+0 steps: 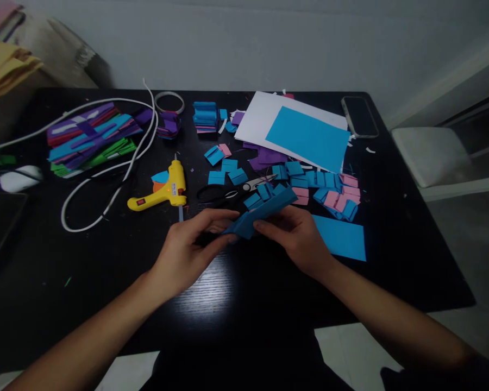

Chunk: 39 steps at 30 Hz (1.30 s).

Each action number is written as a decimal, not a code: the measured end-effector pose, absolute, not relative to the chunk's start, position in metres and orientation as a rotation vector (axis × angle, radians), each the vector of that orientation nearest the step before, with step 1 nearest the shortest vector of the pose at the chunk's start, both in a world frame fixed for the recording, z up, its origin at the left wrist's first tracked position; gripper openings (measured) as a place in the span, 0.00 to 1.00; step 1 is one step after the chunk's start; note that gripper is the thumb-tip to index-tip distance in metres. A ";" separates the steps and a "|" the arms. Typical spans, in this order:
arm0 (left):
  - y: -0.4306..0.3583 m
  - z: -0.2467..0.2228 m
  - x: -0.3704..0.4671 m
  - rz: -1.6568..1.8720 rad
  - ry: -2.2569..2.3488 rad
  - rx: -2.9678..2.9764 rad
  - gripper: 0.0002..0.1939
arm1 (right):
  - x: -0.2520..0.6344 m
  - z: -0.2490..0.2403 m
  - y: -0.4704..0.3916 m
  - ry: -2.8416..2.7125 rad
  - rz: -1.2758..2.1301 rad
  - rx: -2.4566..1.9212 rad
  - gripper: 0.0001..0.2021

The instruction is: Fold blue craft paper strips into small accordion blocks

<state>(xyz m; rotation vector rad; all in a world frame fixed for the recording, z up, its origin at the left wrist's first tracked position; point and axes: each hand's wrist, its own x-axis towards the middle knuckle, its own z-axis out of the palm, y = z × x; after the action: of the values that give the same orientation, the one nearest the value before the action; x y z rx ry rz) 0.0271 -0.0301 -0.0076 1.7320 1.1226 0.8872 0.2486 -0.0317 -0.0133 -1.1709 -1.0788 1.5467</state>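
A strip of blue paper point(269, 209), partly folded, is held between both hands above the black table. My left hand point(191, 244) pinches its left end between thumb and fingers. My right hand point(295, 233) grips it nearer its right end, thumb on the front and fingers behind. Just beyond the paper lie black-handled scissors point(228, 194) and small folded blue pieces point(237, 175). Blue and pink folded pieces point(338, 198) are grouped to the right. A flat blue sheet point(344, 237) lies beside my right hand.
On the black table point(106, 271) are a yellow glue gun point(173, 187), a white cable point(71, 203), bundled coloured strips point(92, 136) and a tape ring point(169, 94). White paper point(255, 117) under a blue sheet point(307, 136) and a phone point(359, 116) lie at the back.
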 end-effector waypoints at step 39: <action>-0.022 -0.009 0.020 1.052 1.177 1.984 0.07 | 0.252 -0.020 -0.028 -0.906 1.951 -0.979 0.15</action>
<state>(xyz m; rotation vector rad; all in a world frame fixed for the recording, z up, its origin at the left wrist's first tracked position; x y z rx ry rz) 0.0198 -0.0225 -0.0087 1.9839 1.1775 1.0524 0.2523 -0.0280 -0.0203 -0.9790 -0.9064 1.9513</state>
